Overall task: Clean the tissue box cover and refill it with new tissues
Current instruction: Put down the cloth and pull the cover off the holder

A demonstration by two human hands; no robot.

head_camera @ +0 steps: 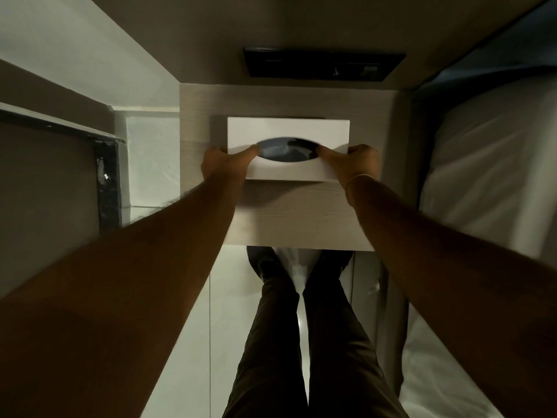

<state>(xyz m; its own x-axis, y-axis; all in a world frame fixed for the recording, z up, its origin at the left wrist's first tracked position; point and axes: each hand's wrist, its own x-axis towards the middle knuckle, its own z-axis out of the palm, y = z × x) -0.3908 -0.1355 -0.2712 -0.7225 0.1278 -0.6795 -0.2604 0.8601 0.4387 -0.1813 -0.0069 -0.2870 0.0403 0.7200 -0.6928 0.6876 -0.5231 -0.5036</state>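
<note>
A white rectangular tissue box cover (pixel 287 129) with a dark oval slot on top sits over the pale wooden bedside table (pixel 301 215). My left hand (pixel 221 162) grips its left end, thumb on top by the slot. My right hand (pixel 354 159) grips its right end in the same way. The near edge of the cover looks lifted and tilted toward me. No tissue shows in the slot, which looks dark inside.
A black panel (pixel 324 61) is set in the wall behind the table. A bed with white sheets (pixel 488 182) runs along the right. A dark door frame (pixel 107 182) and pale floor lie to the left. My legs stand at the table's front edge.
</note>
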